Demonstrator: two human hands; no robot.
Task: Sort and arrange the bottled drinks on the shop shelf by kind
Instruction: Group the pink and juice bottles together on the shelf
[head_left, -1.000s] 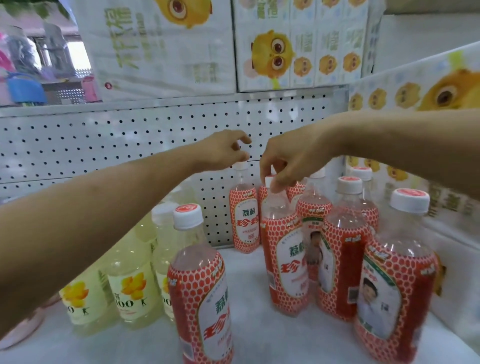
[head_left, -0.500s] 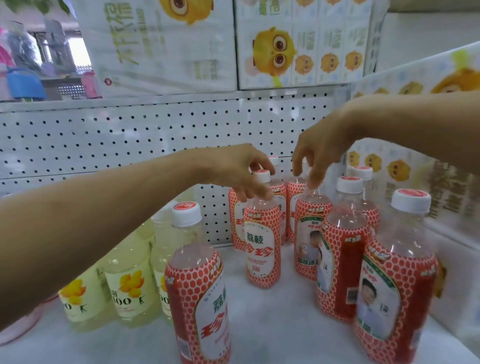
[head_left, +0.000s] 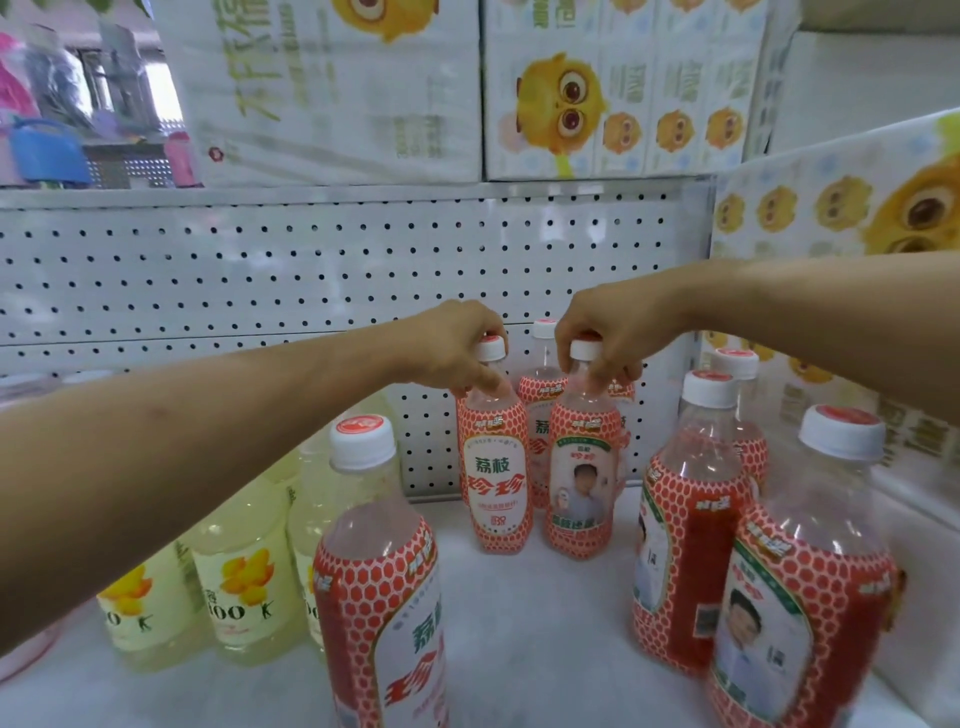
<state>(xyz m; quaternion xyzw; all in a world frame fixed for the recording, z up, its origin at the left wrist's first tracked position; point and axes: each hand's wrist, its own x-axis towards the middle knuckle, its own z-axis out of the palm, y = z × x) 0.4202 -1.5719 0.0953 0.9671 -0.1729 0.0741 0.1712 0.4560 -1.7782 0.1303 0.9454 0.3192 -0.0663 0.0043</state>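
Mid-shelf, left hand (head_left: 452, 345) grips bottle (head_left: 493, 467); right hand (head_left: 608, 332) another (head_left: 582, 478).

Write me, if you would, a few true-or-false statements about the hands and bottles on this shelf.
1. The left hand grips the lettered red bottle at its neck. True.
2. The right hand hangs free and holds nothing. False: its fingers pinch the neck of the portrait red bottle, just under the cap.
3. The yellow bottles stand to the left of the red ones. True.
4. Both held bottles are uncapped. False: white caps sit on both.
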